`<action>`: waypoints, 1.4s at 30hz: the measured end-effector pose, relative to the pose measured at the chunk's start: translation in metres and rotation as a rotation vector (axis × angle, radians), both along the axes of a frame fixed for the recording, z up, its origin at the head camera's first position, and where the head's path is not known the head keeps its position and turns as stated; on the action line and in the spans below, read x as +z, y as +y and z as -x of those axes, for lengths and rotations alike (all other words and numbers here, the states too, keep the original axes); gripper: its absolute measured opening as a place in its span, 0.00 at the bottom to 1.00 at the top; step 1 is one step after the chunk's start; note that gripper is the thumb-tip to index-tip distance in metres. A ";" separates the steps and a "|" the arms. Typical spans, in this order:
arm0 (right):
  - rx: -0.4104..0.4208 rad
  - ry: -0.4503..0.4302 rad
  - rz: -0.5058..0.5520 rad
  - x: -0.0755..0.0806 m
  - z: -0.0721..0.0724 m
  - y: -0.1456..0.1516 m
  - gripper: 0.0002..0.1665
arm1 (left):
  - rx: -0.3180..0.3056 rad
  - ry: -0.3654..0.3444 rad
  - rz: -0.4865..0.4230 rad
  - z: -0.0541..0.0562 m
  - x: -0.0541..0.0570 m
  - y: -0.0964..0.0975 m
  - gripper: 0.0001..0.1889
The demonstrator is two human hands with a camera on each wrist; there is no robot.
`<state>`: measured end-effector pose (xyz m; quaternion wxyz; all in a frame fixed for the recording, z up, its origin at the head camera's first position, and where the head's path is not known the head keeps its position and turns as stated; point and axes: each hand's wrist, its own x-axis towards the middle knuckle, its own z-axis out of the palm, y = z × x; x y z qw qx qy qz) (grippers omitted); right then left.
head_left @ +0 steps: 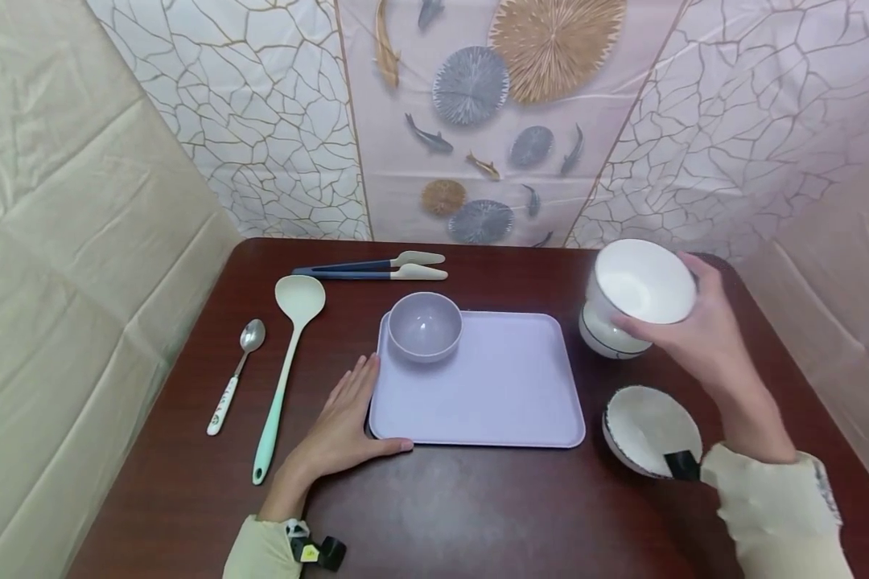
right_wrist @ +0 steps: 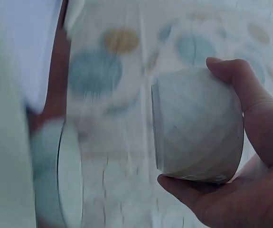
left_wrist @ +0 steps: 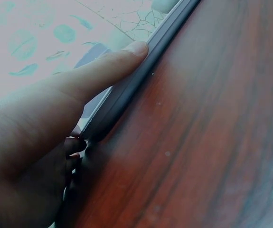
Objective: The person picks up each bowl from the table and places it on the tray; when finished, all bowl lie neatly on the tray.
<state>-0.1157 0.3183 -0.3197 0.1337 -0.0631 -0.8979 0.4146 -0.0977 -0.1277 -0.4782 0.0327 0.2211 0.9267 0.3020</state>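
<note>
The tray carries the grey bowl at its far left corner. Right of the tray, the white bowl is held up, mouth tipped toward the person, partly hiding the lined bowl; the dark-rimmed bowl sits nearer. The right hand grips the white bowl's sides between thumb and fingers; the left hand, fingers straight, touches the tray's left edge, thumb at its near edge.

Left hand: low, fingers straight, close together, thumb spread wide | Right hand: raised, thumb and fingers curved in grip | left forearm, right forearm: extended forward
</note>
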 end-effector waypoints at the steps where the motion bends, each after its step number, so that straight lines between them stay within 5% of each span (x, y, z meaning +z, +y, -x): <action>1: 0.026 0.005 -0.001 0.001 0.003 -0.010 0.67 | 0.001 -0.001 -0.001 0.000 0.000 0.000 0.68; 6: 0.142 0.001 0.006 -0.004 0.013 -0.053 0.69 | 0.002 -0.003 -0.007 0.000 -0.001 0.000 0.68; 14: 0.164 -0.029 0.024 -0.016 0.020 -0.085 0.71 | 0.002 -0.002 0.001 0.000 0.000 -0.001 0.68; 30: -0.089 -0.033 0.082 -0.095 0.034 -0.134 0.70 | 0.003 0.018 0.003 0.000 -0.003 0.001 0.68; 42: -0.089 -0.042 0.047 -0.111 0.035 -0.135 0.70 | -0.001 0.013 -0.001 -0.001 0.000 0.000 0.68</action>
